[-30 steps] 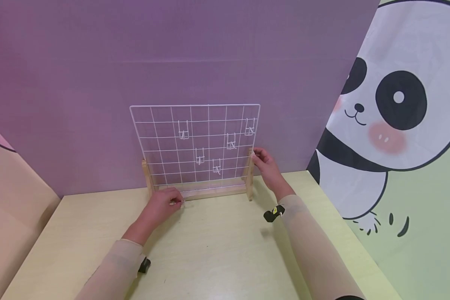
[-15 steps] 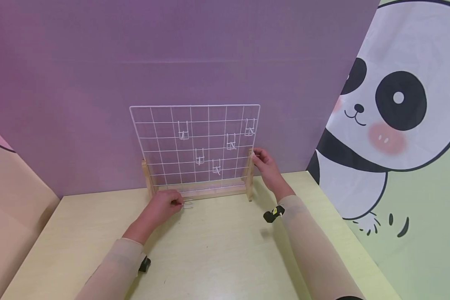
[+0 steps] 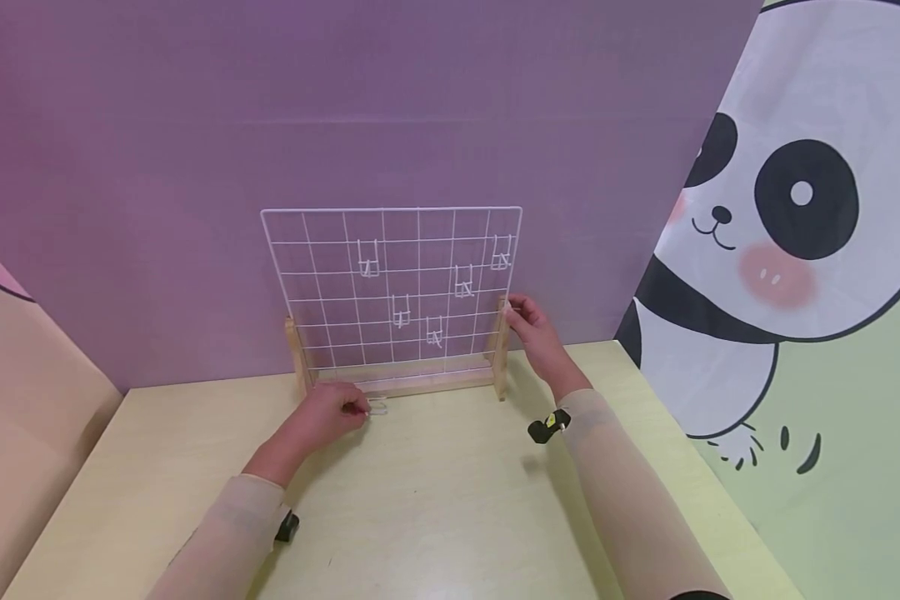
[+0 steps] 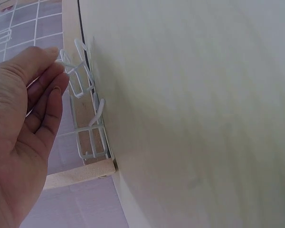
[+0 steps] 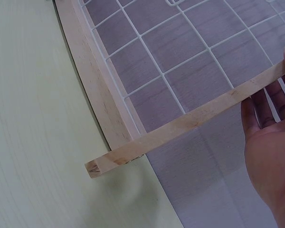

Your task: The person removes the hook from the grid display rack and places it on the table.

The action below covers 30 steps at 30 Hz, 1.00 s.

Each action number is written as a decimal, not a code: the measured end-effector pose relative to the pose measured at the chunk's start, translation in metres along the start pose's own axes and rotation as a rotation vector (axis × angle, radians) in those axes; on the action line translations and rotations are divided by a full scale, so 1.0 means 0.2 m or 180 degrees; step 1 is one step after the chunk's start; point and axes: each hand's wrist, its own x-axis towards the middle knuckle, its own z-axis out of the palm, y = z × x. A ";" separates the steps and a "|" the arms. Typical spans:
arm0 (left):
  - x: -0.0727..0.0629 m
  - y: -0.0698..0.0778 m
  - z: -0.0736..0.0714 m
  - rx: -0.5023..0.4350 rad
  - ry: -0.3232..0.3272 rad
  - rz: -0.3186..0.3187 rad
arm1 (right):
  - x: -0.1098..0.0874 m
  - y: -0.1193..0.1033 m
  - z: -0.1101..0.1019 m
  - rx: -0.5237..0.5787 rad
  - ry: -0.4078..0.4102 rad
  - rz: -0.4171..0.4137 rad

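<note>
A white wire grid panel (image 3: 390,209) stands upright in a wooden stand (image 3: 501,367) at the back of the table. My left hand (image 3: 330,412) is low at the panel's left front and pinches a small white wire hook (image 4: 79,76) between thumb and fingertips. In the left wrist view, a second white hook (image 4: 92,142) is just below it, close to the stand's base bar. My right hand (image 3: 540,342) grips the upper end of the stand's right post, fingers behind it; the right wrist view shows that post (image 5: 190,122) lengthwise, the fingertips partly hidden.
Several white hooks hang on the grid, among them one at upper left (image 3: 368,268) and one near the right edge (image 3: 501,261). A pale wooden table (image 3: 435,517) extends toward me. Behind rises a purple wall (image 3: 390,100); a panda picture (image 3: 780,250) covers the right side.
The hook in my left fingers has turned and now sticks out further to the right of the fingertips. My left hand has shifted only slightly; my right hand stays on the post.
</note>
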 end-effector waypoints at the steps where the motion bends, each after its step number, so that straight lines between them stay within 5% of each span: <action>1: 0.00 0.00 0.00 0.0001 -0.0025 -0.0015 | 0.00 0.00 0.00 0.0009 -0.0005 -0.0003; 15: -0.01 -0.01 0.01 0.0047 -0.0323 -0.0176 | 0.00 0.00 0.00 -0.0056 -0.0011 0.0007; 30: -0.01 0.00 0.00 0.0135 -0.0338 -0.0063 | 0.01 0.02 0.00 -0.0016 -0.0010 -0.0075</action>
